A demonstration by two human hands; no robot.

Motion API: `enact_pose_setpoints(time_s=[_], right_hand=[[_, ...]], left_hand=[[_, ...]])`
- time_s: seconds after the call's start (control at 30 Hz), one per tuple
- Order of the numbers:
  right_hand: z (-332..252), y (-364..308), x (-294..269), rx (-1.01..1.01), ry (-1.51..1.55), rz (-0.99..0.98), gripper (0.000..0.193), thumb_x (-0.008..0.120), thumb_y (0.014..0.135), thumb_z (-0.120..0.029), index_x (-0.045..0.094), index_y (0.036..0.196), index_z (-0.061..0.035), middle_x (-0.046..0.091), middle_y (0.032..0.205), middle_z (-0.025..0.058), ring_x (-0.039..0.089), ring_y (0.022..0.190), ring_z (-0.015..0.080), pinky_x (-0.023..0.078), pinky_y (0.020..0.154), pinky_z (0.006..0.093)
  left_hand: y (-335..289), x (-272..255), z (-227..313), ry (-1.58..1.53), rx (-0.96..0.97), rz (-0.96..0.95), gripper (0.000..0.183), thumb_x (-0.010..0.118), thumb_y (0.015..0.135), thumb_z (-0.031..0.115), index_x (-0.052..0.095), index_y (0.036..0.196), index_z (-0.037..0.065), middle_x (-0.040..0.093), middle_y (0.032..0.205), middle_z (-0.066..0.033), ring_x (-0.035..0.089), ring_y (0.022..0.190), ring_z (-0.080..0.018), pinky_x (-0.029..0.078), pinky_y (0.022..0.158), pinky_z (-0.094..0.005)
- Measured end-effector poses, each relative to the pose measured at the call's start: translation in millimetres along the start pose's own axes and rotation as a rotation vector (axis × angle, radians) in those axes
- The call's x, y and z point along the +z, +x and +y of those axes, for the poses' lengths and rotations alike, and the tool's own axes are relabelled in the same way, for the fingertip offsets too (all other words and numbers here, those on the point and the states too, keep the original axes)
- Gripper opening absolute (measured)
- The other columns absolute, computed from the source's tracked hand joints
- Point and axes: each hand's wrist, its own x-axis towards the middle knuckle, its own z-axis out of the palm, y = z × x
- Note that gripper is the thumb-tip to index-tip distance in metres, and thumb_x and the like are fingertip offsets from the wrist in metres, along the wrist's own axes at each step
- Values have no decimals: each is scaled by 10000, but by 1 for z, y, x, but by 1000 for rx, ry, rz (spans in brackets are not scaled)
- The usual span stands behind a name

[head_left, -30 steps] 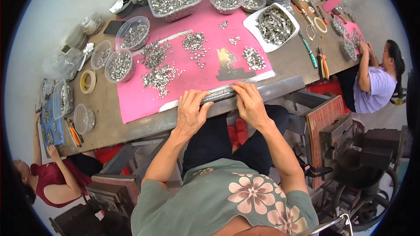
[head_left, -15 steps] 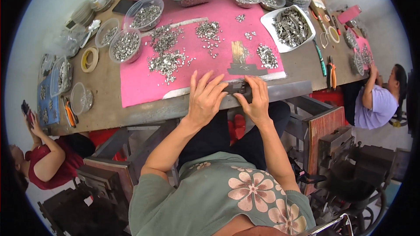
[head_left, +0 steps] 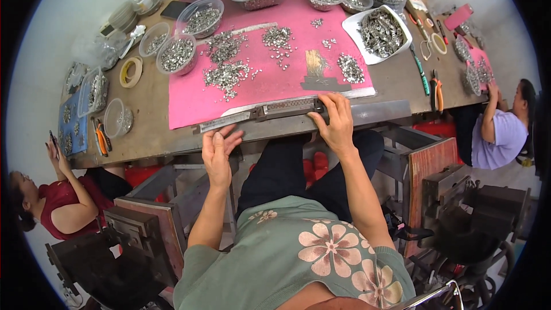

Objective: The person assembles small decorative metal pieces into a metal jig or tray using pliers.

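Observation:
A long, narrow dark metal jig [head_left: 287, 107] lies along the front edge of the bench, with a row of small links showing in it. My right hand [head_left: 335, 120] grips its right end between thumb and fingers. From its left end a flat, silvery strip [head_left: 227, 119] runs on to the left. Just below that strip's far left end is my left hand [head_left: 219, 155], palm partly up and fingers apart, holding nothing visible. Beyond the jig, a pink mat [head_left: 258, 89] carries several piles of small silvery metal pieces [head_left: 228, 76].
Clear tubs [head_left: 177, 54] and a white tray [head_left: 380, 34] of metal parts line the back. Tape [head_left: 131, 73] and orange-handled pliers [head_left: 103, 139] lie left; more pliers [head_left: 437, 93] lie right. Co-workers sit at left [head_left: 74, 204] and right [head_left: 499, 138].
My left hand has moved left and toward me, away from the jig, uncovering the jig's row of links and the silvery strip. My right hand stays at the right end.

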Motion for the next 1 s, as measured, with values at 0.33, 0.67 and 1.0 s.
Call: enact_pose_setpoints(time_s=[0.33,0.67,1.0], right_hand=[[-2,3,-5,25,41,-38,439,829,797,-174,664,1176,-23,640,1153,127,592,1127,337,472,969,444],[6,32,-7,-226,-52,-149,196,722,843,-17,690,1036,-36,685,1048,77,651,931,247,440,937,422],[24,104,-32,-426,-34,-101,182,672,816,4,654,995,-26,607,883,90,596,840,269,438,884,409]], left_hand=[[18,55,-9,644,619,-190,318,763,866,62,649,1161,29,675,1140,-141,634,1065,-314,493,939,-416],[42,73,-28,985,788,-225,651,847,803,233,557,1359,59,639,1161,-99,585,1065,-278,340,1007,-447],[46,81,-26,944,768,-214,726,848,816,239,496,1422,48,624,1040,-87,582,968,-266,341,993,-445]])
